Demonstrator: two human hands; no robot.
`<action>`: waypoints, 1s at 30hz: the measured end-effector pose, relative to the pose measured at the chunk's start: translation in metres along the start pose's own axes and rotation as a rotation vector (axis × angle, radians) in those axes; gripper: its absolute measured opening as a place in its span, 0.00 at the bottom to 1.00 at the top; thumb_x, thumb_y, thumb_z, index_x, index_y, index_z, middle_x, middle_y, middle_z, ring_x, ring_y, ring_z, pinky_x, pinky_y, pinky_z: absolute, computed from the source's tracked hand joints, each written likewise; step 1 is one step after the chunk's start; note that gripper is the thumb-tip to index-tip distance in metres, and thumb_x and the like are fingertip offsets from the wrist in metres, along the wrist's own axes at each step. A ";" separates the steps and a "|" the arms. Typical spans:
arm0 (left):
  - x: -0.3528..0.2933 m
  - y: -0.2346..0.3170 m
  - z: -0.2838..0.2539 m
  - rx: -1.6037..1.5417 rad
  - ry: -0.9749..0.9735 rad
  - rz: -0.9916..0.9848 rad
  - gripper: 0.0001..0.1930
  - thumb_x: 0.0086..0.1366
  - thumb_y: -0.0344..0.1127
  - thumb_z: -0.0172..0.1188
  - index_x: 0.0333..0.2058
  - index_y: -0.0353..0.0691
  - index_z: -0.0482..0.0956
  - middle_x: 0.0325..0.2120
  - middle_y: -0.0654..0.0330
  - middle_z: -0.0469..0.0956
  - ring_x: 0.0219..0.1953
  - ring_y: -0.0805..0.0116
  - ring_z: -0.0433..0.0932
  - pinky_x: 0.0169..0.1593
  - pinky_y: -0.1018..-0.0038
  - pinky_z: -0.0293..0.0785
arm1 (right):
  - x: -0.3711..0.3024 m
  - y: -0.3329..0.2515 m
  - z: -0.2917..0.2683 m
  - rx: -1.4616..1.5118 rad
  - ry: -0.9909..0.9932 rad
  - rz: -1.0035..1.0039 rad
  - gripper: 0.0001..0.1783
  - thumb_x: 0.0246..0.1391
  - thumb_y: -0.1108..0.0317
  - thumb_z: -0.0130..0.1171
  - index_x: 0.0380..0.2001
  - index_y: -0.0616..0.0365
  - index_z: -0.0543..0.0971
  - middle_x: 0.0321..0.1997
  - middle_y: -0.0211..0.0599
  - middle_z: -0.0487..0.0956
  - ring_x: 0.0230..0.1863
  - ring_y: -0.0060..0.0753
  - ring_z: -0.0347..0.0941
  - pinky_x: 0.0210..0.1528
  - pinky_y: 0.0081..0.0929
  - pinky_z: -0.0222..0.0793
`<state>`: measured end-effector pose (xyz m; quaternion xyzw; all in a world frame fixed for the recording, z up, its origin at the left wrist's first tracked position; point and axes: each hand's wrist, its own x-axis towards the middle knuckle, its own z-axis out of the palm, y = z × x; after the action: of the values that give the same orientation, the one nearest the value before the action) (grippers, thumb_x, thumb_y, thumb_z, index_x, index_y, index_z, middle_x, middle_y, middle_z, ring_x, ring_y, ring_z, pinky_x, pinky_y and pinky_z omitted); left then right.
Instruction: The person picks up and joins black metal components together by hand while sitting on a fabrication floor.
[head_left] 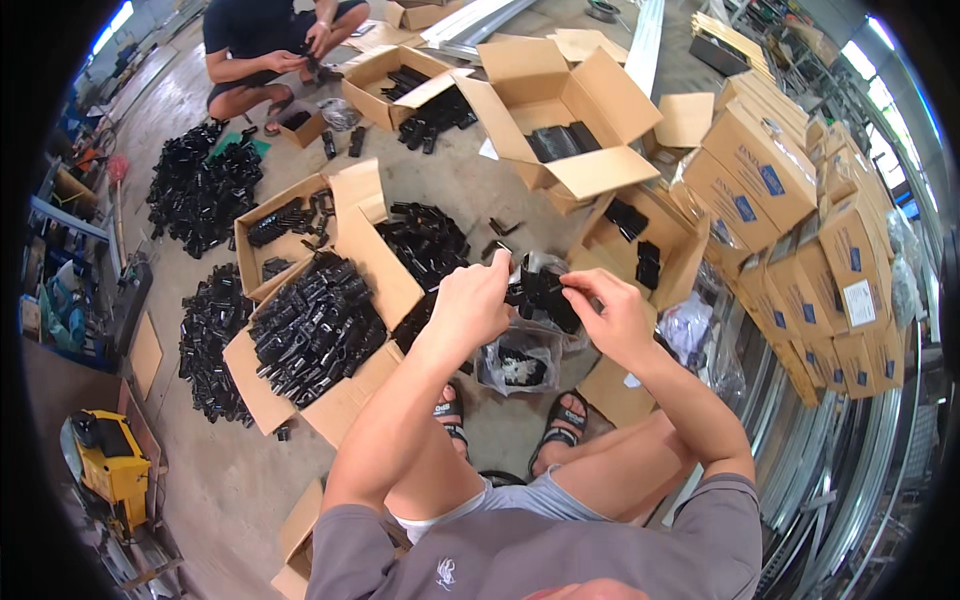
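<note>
My left hand [474, 302] is closed, its back toward me, with a black part [516, 292] at its fingertips; most of the grip is hidden. To the right, my right hand [608, 314] has thumb and forefinger pinched together beside a cluster of black parts [548, 300]. Whatever sits in that pinch is too small to make out. Between and below the hands stands an open container lined with clear plastic [518, 362], holding small pale and black pieces. Clear plastic film also shows behind the black cluster.
Left of me, a carton heaped with black parts [318, 318] stands among loose piles [212, 340]. An open carton [668, 245] with a few black pieces is at right. Stacked cartons [840, 270] and metal profiles [800, 480] line the right side. Another person [262, 50] squats at far left.
</note>
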<state>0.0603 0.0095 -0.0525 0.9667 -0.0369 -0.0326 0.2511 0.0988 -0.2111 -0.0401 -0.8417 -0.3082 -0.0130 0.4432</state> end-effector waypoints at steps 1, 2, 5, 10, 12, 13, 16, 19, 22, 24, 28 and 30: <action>-0.001 0.004 0.000 -0.002 0.000 0.016 0.26 0.50 0.33 0.71 0.46 0.39 0.68 0.33 0.51 0.83 0.39 0.46 0.81 0.42 0.54 0.75 | -0.003 -0.014 -0.006 -0.065 0.040 -0.087 0.08 0.54 0.76 0.62 0.39 0.62 0.81 0.38 0.42 0.82 0.37 0.39 0.80 0.37 0.30 0.75; -0.002 0.008 0.001 0.001 -0.001 0.026 0.27 0.50 0.33 0.71 0.46 0.39 0.68 0.33 0.51 0.83 0.38 0.46 0.81 0.42 0.54 0.75 | -0.005 -0.023 -0.009 -0.123 0.077 -0.175 0.08 0.54 0.76 0.63 0.39 0.61 0.81 0.38 0.40 0.82 0.38 0.39 0.80 0.38 0.30 0.75; -0.009 0.023 0.003 -0.047 -0.019 0.065 0.27 0.50 0.33 0.71 0.46 0.39 0.68 0.34 0.51 0.83 0.39 0.46 0.81 0.41 0.55 0.76 | -0.014 -0.023 -0.004 -0.319 0.106 -0.378 0.10 0.48 0.74 0.65 0.37 0.55 0.82 0.47 0.35 0.79 0.51 0.39 0.75 0.50 0.35 0.71; -0.019 0.036 0.008 -0.048 -0.018 0.100 0.27 0.50 0.32 0.70 0.47 0.38 0.66 0.27 0.48 0.80 0.35 0.46 0.81 0.38 0.54 0.75 | -0.011 -0.015 0.005 -0.570 0.047 -0.530 0.09 0.47 0.71 0.60 0.35 0.54 0.82 0.57 0.36 0.75 0.64 0.42 0.65 0.63 0.46 0.60; -0.019 0.038 0.012 -0.036 -0.013 0.103 0.28 0.50 0.32 0.70 0.47 0.38 0.66 0.26 0.48 0.80 0.34 0.45 0.81 0.37 0.54 0.75 | -0.011 -0.016 0.007 -0.596 0.025 -0.525 0.08 0.48 0.70 0.60 0.34 0.55 0.82 0.58 0.37 0.75 0.66 0.43 0.64 0.64 0.47 0.59; -0.019 0.038 0.014 -0.028 -0.012 0.108 0.28 0.49 0.32 0.70 0.47 0.37 0.66 0.25 0.48 0.80 0.33 0.45 0.81 0.37 0.54 0.75 | -0.012 -0.014 0.009 -0.606 0.020 -0.517 0.08 0.47 0.70 0.60 0.33 0.55 0.82 0.59 0.37 0.74 0.66 0.43 0.63 0.65 0.47 0.58; -0.019 0.036 0.015 -0.015 -0.001 0.108 0.28 0.49 0.31 0.70 0.47 0.37 0.66 0.25 0.48 0.80 0.32 0.44 0.80 0.36 0.53 0.75 | -0.015 -0.016 0.010 -0.622 -0.011 -0.473 0.08 0.48 0.70 0.60 0.33 0.56 0.82 0.59 0.38 0.74 0.68 0.44 0.62 0.65 0.47 0.57; -0.019 0.034 0.015 -0.024 0.015 0.110 0.28 0.50 0.32 0.70 0.47 0.37 0.66 0.26 0.48 0.80 0.32 0.44 0.80 0.37 0.53 0.74 | -0.016 -0.012 0.014 -0.622 -0.003 -0.463 0.08 0.48 0.70 0.60 0.33 0.56 0.82 0.59 0.39 0.74 0.68 0.44 0.62 0.66 0.47 0.57; -0.019 0.037 0.011 -0.044 -0.002 0.091 0.27 0.50 0.32 0.70 0.47 0.38 0.66 0.28 0.47 0.81 0.33 0.44 0.81 0.38 0.53 0.75 | -0.017 -0.009 0.014 -0.598 0.053 -0.468 0.09 0.48 0.70 0.61 0.35 0.56 0.83 0.58 0.40 0.75 0.65 0.43 0.65 0.65 0.45 0.59; -0.018 0.037 0.009 -0.080 -0.012 0.065 0.27 0.50 0.33 0.71 0.46 0.38 0.65 0.30 0.46 0.82 0.35 0.44 0.81 0.39 0.54 0.75 | -0.017 -0.010 0.012 -0.566 0.136 -0.473 0.10 0.49 0.70 0.62 0.37 0.56 0.82 0.56 0.41 0.76 0.63 0.44 0.68 0.63 0.44 0.61; -0.017 0.036 -0.003 -0.287 0.000 0.036 0.28 0.51 0.36 0.73 0.45 0.38 0.65 0.36 0.42 0.83 0.40 0.42 0.82 0.42 0.58 0.77 | -0.017 -0.016 0.000 -0.309 0.348 -0.300 0.14 0.51 0.71 0.65 0.43 0.58 0.80 0.52 0.44 0.78 0.57 0.49 0.72 0.59 0.41 0.66; -0.016 0.036 -0.009 -0.427 0.016 0.036 0.27 0.53 0.36 0.73 0.45 0.38 0.66 0.37 0.41 0.83 0.41 0.47 0.84 0.43 0.64 0.77 | -0.017 -0.010 -0.007 -0.132 0.326 -0.139 0.20 0.59 0.66 0.62 0.52 0.62 0.74 0.51 0.45 0.78 0.54 0.45 0.74 0.55 0.36 0.69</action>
<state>0.0436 -0.0162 -0.0268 0.8910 -0.0446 -0.0276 0.4510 0.0818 -0.2210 -0.0331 -0.8324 -0.2880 -0.2000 0.4292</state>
